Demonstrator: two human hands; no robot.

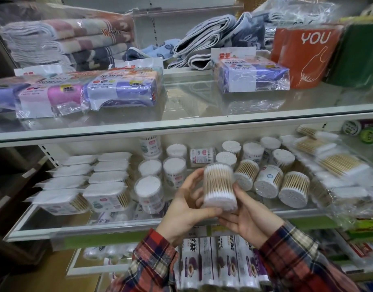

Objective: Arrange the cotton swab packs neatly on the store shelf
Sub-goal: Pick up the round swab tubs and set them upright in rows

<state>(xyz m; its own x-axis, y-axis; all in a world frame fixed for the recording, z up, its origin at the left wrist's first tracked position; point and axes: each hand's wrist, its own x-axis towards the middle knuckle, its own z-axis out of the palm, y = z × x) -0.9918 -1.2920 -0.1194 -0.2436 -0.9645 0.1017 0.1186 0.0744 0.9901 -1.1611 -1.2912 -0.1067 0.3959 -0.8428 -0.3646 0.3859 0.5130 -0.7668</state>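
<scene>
round swab pack (pixel 219 186): wooden swabs | left hand (pixel 184 209), right hand (pixel 244 218): both gripping it

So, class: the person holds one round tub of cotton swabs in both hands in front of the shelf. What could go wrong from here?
1. The tub is gripped by the left hand and right hand in front of the shelf edge; a slip could drop it.
2. Three tubs already lie tipped over just behind it; pushing the held one in might roll or knock them further.
3. The upright tubs stand close together, so a nudge may topple them.
</scene>
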